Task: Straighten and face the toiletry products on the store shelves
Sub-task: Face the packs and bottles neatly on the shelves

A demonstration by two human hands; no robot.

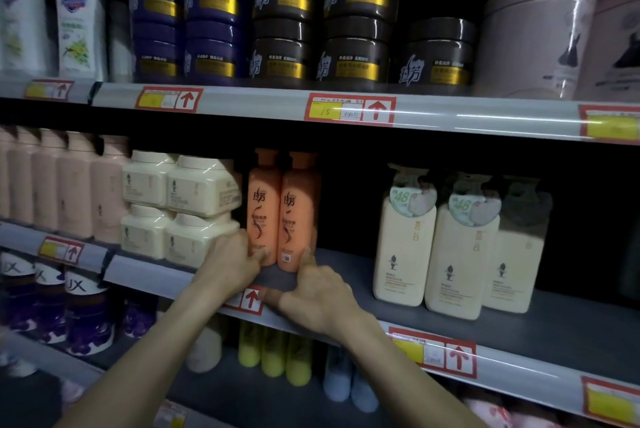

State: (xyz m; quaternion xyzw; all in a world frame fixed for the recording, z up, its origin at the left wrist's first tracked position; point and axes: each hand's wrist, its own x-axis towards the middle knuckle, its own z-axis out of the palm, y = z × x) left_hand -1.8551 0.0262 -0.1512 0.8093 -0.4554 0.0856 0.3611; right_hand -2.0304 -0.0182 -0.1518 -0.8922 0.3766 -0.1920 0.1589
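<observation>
Two orange bottles stand upright side by side on the middle shelf (571, 330), labels facing out: the left orange bottle (264, 209) and the right orange bottle (298, 213). My left hand (230, 265) wraps its fingers around the base of the left bottle. My right hand (317, 292) holds the base of the right bottle, fingers up its right side and thumb lying along the shelf edge. Both hands sit at the front edge of the shelf.
Cream square jars (180, 206) are stacked just left of the orange bottles, with pink bottles (62, 185) further left. Cream pump bottles (457, 247) stand to the right across a gap of bare shelf. Dark tubs (353, 29) fill the top shelf; yellow bottles (273, 351) stand below.
</observation>
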